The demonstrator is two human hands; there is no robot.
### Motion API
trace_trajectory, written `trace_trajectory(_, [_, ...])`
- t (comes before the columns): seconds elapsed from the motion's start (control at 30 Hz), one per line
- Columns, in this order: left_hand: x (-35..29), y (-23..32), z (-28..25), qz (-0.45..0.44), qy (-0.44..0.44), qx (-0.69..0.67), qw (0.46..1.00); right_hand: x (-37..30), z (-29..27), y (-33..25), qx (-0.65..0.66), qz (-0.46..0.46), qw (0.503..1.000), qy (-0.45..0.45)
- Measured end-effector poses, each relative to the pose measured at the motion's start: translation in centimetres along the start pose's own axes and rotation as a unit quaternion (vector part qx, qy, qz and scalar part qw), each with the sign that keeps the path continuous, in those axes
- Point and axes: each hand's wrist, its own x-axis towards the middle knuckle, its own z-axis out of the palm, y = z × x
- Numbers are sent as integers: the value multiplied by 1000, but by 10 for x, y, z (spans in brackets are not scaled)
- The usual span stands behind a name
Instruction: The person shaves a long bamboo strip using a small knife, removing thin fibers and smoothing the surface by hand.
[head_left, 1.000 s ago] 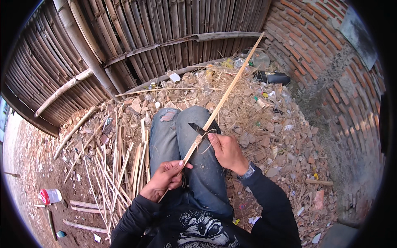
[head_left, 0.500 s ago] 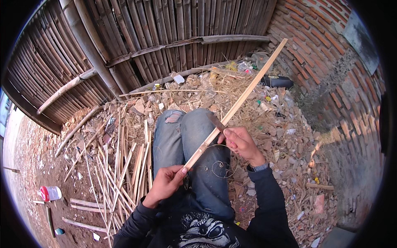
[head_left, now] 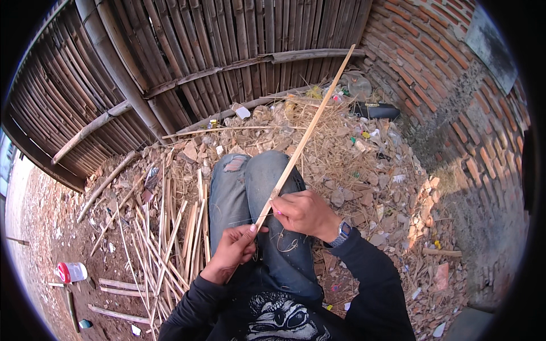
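A long, pale bamboo strip (head_left: 311, 126) slants from my lap up toward the far fence. My left hand (head_left: 234, 253) pinches it near its lower end, thumb on top. Farther up, beside my right knee, my right hand (head_left: 307, 213) is closed against the strip. The knife that showed in this hand half a second ago is hidden behind the fingers now. A thin curled shaving (head_left: 289, 245) hangs over my jeans (head_left: 230, 182) just below the right hand. On my right wrist is a watch (head_left: 344, 229).
Many split bamboo strips (head_left: 165, 250) lie piled left of my legs. A red-and-white tub (head_left: 72, 272) stands farther left. Rubble and straw (head_left: 341, 159) cover the ground, with a dark elongated case (head_left: 375, 110) beyond. A bamboo fence (head_left: 227, 40) and brick wall (head_left: 455, 85) enclose the far and right sides.
My right hand has slid down the strip toward my left hand and turned, hiding the knife blade. The strip's far end has swung left.
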Motion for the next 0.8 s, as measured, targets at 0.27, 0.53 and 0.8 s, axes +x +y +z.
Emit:
trace_trajectory(0.27, [12, 5, -13, -120, -87, -191, 970, -3, -19, -38, 192, 60, 979, -14])
trace_trajectory(0.53, [-52, -20, -79, 45, 27, 215, 975, -26, -78, 111, 70, 328, 909, 249])
trace_trajectory(0.8, [-124, -15, -143, 21, 89, 310, 946, 0, -84, 168, -103, 364, 893, 243])
